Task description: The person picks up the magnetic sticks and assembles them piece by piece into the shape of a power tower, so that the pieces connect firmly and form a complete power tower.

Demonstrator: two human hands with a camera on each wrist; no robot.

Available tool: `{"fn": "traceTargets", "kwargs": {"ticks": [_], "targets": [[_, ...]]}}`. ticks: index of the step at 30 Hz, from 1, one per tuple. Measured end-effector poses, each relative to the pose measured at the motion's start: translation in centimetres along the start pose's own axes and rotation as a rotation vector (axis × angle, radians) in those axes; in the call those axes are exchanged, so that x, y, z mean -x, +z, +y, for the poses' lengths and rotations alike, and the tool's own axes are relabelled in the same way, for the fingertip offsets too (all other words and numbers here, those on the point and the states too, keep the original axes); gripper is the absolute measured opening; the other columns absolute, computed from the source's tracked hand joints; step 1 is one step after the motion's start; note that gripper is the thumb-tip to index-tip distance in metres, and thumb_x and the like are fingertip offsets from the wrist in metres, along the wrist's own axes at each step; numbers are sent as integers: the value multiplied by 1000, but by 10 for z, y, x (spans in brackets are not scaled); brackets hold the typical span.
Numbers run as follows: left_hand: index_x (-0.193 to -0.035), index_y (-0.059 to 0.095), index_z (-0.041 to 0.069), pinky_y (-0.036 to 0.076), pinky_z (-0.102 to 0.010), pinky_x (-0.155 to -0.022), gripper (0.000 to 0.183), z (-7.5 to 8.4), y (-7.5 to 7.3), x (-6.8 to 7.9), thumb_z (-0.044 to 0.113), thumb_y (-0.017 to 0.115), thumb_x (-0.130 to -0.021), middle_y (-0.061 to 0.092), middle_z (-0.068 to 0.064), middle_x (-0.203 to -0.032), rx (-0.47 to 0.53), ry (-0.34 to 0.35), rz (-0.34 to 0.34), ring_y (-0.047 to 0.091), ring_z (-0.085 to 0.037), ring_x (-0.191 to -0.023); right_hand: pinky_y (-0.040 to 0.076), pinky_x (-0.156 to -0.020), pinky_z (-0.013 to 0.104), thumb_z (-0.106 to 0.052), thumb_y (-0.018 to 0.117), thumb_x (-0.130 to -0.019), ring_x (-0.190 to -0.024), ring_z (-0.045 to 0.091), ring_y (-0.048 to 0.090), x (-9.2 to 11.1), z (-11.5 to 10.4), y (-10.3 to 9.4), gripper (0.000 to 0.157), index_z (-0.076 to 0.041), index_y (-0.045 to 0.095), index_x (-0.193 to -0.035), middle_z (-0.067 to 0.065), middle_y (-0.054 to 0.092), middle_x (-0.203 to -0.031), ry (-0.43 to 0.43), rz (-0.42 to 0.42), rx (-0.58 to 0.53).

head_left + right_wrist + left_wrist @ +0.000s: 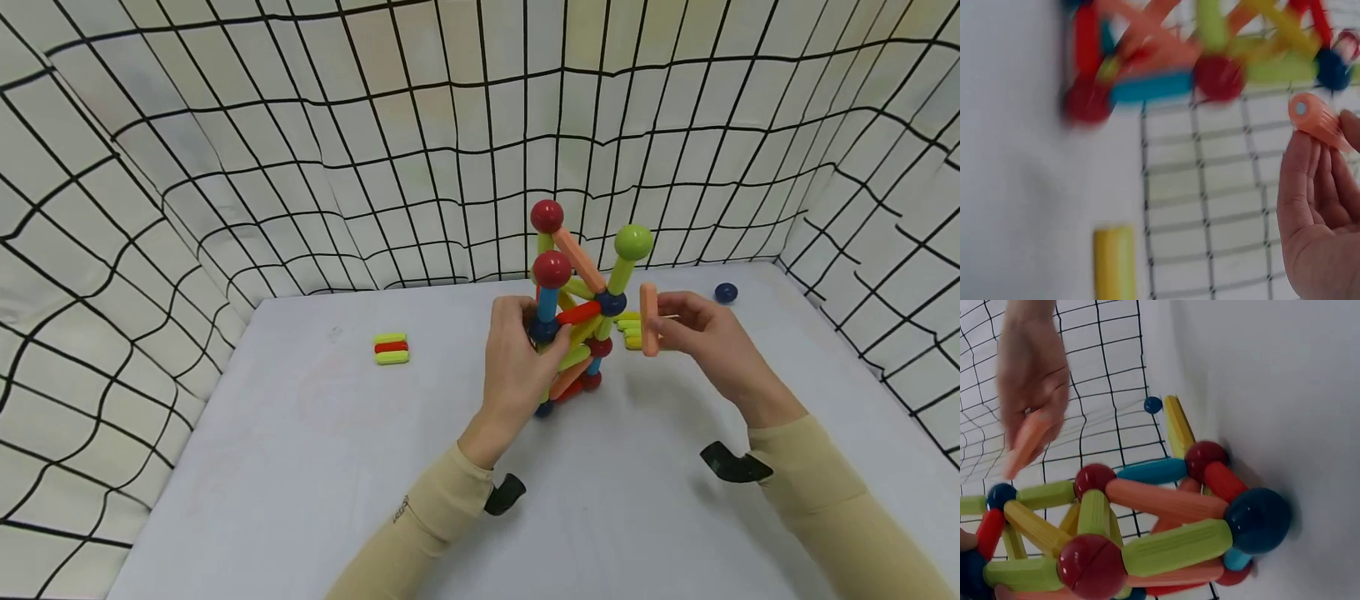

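Note:
A tall frame of magnetic sticks and balls (552, 269) stands on the white table. With thumb and fingers my left hand (517, 367) grips it by a dark blue ball (544, 331) on its near upper side. To the right, my right hand (708, 346) pinches a salmon magnetic stick (648, 321), held nearly upright and apart from the frame. A magnet shows at the end of that stick (1300, 109) in the right wrist view. A lime ball (633, 242) on a lime stick tops the frame's right side. My left palm hides part of the frame.
Two lime sticks and a red stick (391, 348) lie together on the left of the table. Behind the frame, several yellow and lime sticks (630, 326) lie beside my right hand. A loose dark blue ball (725, 292) sits farther right. Black grid netting (450, 150) surrounds the table.

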State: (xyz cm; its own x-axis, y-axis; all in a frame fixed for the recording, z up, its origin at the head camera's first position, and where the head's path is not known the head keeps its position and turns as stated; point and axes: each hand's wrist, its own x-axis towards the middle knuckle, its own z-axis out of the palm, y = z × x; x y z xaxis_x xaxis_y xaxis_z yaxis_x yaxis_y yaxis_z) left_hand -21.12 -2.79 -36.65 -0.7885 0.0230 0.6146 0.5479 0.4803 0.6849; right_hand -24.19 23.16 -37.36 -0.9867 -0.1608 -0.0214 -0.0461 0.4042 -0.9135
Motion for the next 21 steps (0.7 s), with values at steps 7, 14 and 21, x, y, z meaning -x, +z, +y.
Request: {"fn": "traceTargets", "kwargs": {"ticks": [7,14,21], "targets": [[-111,46,0,52,-27,-79,43,11,8,-2,18,76,-86,46,-12,-107,-9,-56,-32,55,-21,-96,56,-82,27,-25,64,-96,-101,21,63,17,-40,25,49,-3,49,-137,11,53,-122,-168,62,-334],[-113,48,-1,50,-22,-66,37,9,2,4,15,71,-88,46,-12,-108,53,-3,-74,54,-19,-84,55,-84,28,-28,65,-94,-111,24,59,17,-60,40,53,-3,48,-138,13,52,-125,-159,83,-437],[-114,49,-2,48,-21,-63,35,6,-1,5,12,68,-88,46,-12,-106,70,24,-92,54,-20,-80,55,-85,28,-29,66,-93,-109,25,59,13,-68,47,52,-2,50,-134,13,54,-120,-169,109,-470]]}}
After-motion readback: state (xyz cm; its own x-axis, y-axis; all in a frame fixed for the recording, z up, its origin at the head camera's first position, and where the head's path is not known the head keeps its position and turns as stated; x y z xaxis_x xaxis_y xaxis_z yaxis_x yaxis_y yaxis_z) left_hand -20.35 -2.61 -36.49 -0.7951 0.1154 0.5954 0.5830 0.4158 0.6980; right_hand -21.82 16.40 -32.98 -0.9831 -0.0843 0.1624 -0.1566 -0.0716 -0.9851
